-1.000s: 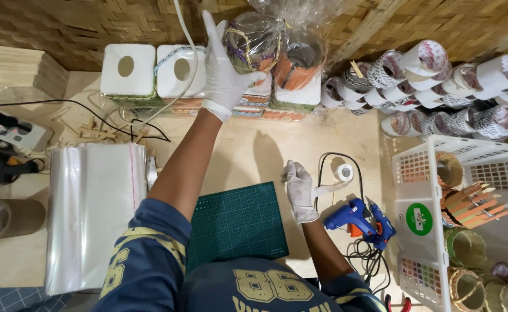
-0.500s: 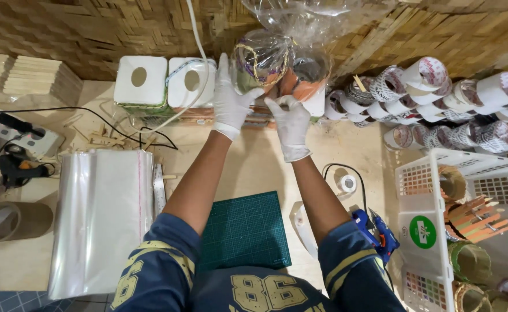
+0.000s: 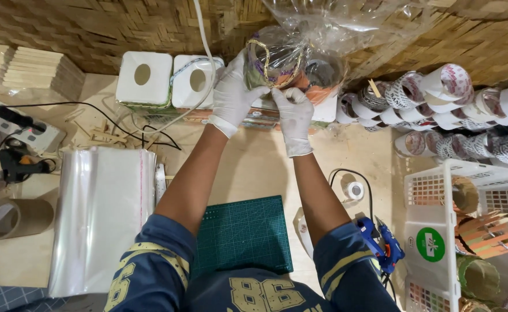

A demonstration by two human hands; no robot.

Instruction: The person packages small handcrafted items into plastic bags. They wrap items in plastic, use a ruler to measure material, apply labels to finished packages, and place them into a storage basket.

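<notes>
While the stack of clear plastic sleeves (image 3: 101,216) lies untouched at nine o'clock, the left hand (image 3: 232,95), half a second ago only reaching, now cups the cellophane-wrapped basket (image 3: 291,58) at twelve o'clock. Just right of it, the right hand (image 3: 293,118) has risen from the tabletop and pinches the wrap's lower edge, so bundling looks underway.

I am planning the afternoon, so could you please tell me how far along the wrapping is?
Done: many wrapped rolls are piled at the right. In hand: the left hand and right hand, both gloved, grip a clear bag holding a round woven piece. Left: a stack of empty clear bags lies flat, and a white basket holds unwrapped pieces.
</notes>
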